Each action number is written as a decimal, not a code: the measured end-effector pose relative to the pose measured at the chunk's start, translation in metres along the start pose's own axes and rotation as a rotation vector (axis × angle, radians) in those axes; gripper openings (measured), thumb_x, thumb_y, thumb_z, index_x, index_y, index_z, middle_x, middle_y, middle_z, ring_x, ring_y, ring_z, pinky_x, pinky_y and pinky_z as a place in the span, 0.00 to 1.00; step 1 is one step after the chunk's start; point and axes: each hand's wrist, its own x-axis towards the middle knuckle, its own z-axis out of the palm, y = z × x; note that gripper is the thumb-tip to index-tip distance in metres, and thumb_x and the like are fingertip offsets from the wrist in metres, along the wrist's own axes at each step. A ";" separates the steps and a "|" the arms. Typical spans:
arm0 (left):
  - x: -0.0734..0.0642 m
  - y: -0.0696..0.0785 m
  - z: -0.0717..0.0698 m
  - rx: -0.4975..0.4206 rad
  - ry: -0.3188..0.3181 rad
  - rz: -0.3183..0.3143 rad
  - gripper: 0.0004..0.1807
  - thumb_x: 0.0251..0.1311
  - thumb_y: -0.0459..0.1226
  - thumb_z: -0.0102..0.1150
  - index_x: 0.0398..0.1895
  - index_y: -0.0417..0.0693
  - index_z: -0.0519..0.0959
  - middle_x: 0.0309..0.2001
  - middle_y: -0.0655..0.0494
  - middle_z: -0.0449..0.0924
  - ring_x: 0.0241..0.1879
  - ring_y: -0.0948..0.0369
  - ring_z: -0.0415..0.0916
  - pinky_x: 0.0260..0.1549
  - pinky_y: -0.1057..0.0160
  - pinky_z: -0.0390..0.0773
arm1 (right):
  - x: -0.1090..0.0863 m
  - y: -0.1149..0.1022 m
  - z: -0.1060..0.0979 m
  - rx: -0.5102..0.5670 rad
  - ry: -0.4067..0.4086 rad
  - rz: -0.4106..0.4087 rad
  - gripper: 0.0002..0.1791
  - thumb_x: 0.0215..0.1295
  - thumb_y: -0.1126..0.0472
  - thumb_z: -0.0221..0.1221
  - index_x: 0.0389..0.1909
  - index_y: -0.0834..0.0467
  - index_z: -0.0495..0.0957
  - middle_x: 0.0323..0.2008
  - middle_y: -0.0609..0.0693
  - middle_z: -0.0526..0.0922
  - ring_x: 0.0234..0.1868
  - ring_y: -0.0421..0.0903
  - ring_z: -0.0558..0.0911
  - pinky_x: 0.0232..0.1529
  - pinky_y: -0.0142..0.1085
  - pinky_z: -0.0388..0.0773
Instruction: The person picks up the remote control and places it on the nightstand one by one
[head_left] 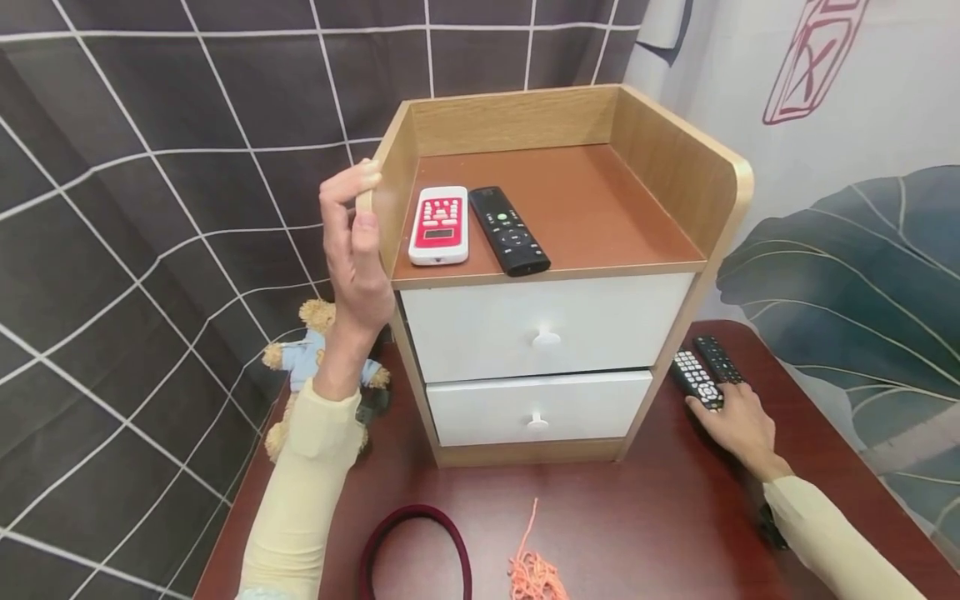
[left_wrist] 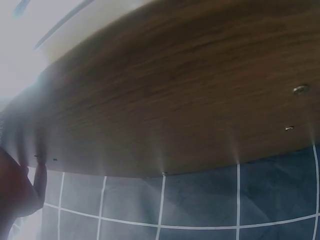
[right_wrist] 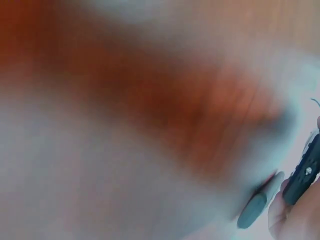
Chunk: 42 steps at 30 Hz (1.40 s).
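1. Pale yellow sleeves (head_left: 296, 500) come nearest the camera, both forearms reaching forward over a dark red table (head_left: 637, 517).
2. On the table's right side, a black remote with pale buttons (head_left: 692, 373) lies at the right hand (head_left: 735, 425), well apart from the left one. Its long axis runs forward from the fingers, slanting leftward toward the base of a small wooden cabinet (head_left: 600, 321).
3. That right hand grips the remote's near end, thumb on the left, fingers on the right; the right wrist view, mostly blurred, shows a dark remote held there. A second black remote (head_left: 718, 360) lies just beside it, farther right.
4. The left hand (head_left: 358, 258) grips the front edge of the cabinet's left side panel (head_left: 393, 179) between thumb and fingers.
5. On the cabinet top, a red-and-white remote (head_left: 440, 225) and a slim black remote (head_left: 510, 232) lie side by side.
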 end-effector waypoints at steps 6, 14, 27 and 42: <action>-0.003 0.000 0.001 0.002 -0.009 -0.009 0.27 0.59 0.44 0.37 0.51 0.30 0.69 0.58 0.39 0.71 0.63 0.51 0.70 0.56 0.59 0.74 | -0.031 0.014 -0.014 -0.007 -0.025 -0.061 0.43 0.64 0.36 0.57 0.59 0.73 0.68 0.50 0.71 0.69 0.46 0.63 0.72 0.35 0.59 0.76; -0.001 0.001 0.001 0.008 -0.008 -0.008 0.28 0.58 0.46 0.38 0.51 0.30 0.68 0.58 0.42 0.71 0.63 0.50 0.70 0.54 0.60 0.75 | -0.084 0.028 -0.028 0.008 0.014 -0.217 0.31 0.57 0.41 0.67 0.52 0.60 0.77 0.44 0.56 0.76 0.38 0.46 0.76 0.27 0.44 0.72; 0.001 0.006 -0.003 0.000 0.013 -0.013 0.29 0.58 0.46 0.38 0.51 0.28 0.68 0.58 0.40 0.71 0.64 0.51 0.69 0.57 0.59 0.74 | -0.148 -0.002 -0.016 -0.062 0.083 -0.539 0.28 0.42 0.39 0.75 0.45 0.44 0.81 0.40 0.33 0.73 0.36 0.29 0.70 0.25 0.31 0.72; 0.000 0.000 0.001 -0.011 -0.007 -0.005 0.28 0.59 0.46 0.38 0.52 0.29 0.67 0.58 0.41 0.71 0.63 0.50 0.70 0.56 0.58 0.74 | -0.131 -0.096 -0.022 0.136 0.142 -1.045 0.30 0.50 0.39 0.70 0.53 0.48 0.80 0.45 0.36 0.75 0.40 0.29 0.71 0.33 0.21 0.69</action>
